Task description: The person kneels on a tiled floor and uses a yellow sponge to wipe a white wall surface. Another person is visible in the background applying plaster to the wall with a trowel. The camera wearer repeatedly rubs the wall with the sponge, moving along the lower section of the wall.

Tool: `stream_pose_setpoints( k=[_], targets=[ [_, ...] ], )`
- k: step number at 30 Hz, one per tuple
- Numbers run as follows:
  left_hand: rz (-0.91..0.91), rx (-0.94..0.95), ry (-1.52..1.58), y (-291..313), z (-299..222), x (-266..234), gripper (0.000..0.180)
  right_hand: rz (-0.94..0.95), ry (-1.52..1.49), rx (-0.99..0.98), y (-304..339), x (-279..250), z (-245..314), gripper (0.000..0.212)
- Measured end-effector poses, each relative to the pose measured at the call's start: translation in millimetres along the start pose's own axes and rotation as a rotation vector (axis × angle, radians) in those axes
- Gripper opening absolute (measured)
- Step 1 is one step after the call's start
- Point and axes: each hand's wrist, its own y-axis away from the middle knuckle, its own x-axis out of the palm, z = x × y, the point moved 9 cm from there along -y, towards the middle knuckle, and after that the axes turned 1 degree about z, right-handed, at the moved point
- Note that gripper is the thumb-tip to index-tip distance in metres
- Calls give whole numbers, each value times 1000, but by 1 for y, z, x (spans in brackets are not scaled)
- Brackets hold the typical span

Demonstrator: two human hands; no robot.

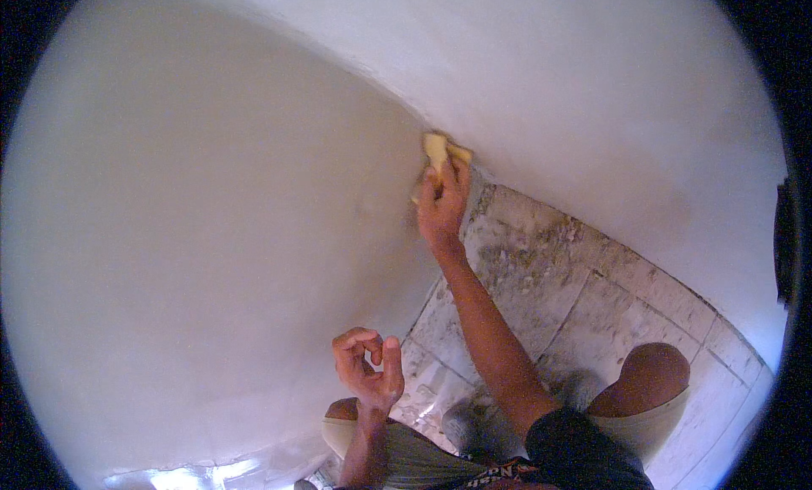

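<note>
My right hand reaches up to the corner where two walls meet. Its fingers are closed round a folded yellow piece, perhaps sandpaper or a thin sponge; I cannot tell which. That piece lies against the corner, low down near the floor. Nothing is in my left hand, raised in front of my body beside the left wall. Its fingers are half curled, with a gap between them and the thumb.
A plain pale wall rises on the right. Dusty, stained floor tiles fill the angle between the walls, dirtiest near the corner. My bent knees are close below my arms. Bright light falls at the lower left.
</note>
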Motion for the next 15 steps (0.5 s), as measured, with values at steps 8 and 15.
stream_pose_setpoints(
  k=[8, 15],
  targets=[
    [-29, 35, -77, 4, -4, -16, 29, -50, -251, -84, 14, 10, 110, 37],
    [-80, 76, -19, -4, -17, -21, 28, -71, -382, -926, -71, 59, 490, 50]
  ],
)
